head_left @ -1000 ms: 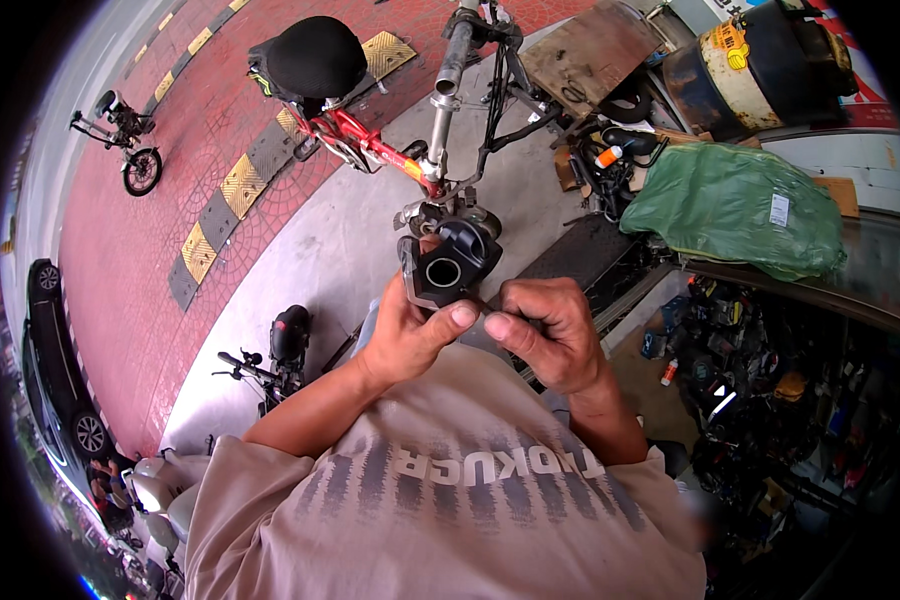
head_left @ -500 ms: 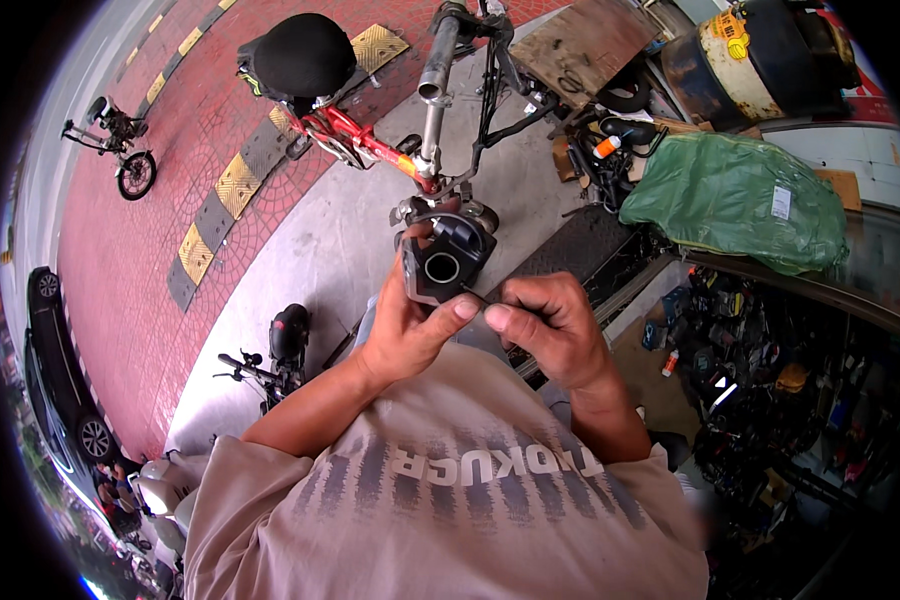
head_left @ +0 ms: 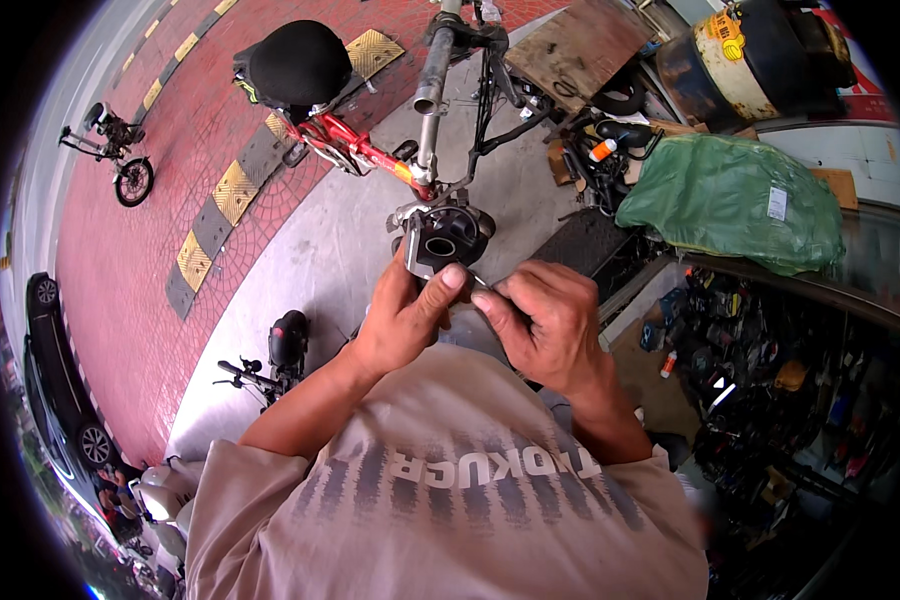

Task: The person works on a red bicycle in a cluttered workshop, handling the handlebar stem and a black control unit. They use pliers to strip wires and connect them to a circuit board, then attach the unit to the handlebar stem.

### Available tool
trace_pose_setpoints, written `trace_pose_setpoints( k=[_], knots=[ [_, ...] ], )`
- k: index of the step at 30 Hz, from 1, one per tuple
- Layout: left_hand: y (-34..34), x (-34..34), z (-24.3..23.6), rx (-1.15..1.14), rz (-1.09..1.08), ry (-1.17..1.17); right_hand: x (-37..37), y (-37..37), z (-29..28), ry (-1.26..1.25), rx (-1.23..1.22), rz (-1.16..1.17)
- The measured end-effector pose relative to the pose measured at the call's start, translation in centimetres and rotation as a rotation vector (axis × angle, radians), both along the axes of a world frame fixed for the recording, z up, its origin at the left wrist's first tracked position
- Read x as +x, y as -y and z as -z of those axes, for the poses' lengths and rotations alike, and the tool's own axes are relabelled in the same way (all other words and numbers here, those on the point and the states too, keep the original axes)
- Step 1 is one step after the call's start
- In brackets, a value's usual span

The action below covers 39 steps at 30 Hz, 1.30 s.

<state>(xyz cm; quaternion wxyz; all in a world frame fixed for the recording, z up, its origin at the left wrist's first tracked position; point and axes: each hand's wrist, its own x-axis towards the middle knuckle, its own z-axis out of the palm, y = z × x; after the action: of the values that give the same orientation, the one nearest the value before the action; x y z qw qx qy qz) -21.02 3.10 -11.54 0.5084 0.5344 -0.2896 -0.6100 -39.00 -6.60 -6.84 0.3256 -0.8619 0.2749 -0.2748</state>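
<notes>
Two hands occupied, both near mid-view; 12 o'clock = top of view. Left hand (head_left: 402, 318): fingers clamped on a black plastic housing with a round, pale-ringed opening (head_left: 461, 235); thumb along its lower edge, remaining fingers mostly hidden behind it. Right hand (head_left: 552, 322): thumb and index finger pinched together on a thin, silver-grey metal rod (head_left: 479, 283), of which only a short length shows.

Key relation: housing lies at about 11 o'clock from the right fingers, just beside them, and at 12 o'clock from the left thumb tip, in contact. Left hand is therefore the nearer. Rod's long axis runs roughly 10 to 4 o'clock, pointing at the housing's lower edge. Whether the rod's tip touches the housing: cannot tell. Housing is held up off any support, ringed opening facing the camera.

Surroundings, clock centred on housing: red metal bicycle frame (head_left: 368, 154) between 10 and 11; rusty, dark cylindrical drum with a cream band (head_left: 740, 72) at 2; bulky green plastic-sheet bundle (head_left: 720, 215) near 3.
</notes>
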Motion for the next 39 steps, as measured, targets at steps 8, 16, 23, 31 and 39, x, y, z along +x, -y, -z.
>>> trace_pose_setpoints(
  k=[8,16,23,31,39],
  knots=[
    [-0.1,-1.1,0.7,0.017,-0.098,0.024,0.7,-0.3,-1.3,0.022,0.326,0.124],
    [0.5,-0.7,0.4,0.123,-0.03,-0.216,0.7,0.5,0.8,0.12,-0.157,0.09],
    [1.3,-2.0,-1.9,0.187,-0.088,-0.66,1.0,-1.3,0.9,0.566,0.681,0.05],
    [0.5,-1.6,-0.4,0.097,0.142,-0.59,-0.7,1.0,1.5,0.576,1.248,-0.18],
    [0.2,-1.9,-0.9,0.113,-0.01,-0.092,-1.5,0.9,2.1,0.546,1.252,-0.159]
  ],
)
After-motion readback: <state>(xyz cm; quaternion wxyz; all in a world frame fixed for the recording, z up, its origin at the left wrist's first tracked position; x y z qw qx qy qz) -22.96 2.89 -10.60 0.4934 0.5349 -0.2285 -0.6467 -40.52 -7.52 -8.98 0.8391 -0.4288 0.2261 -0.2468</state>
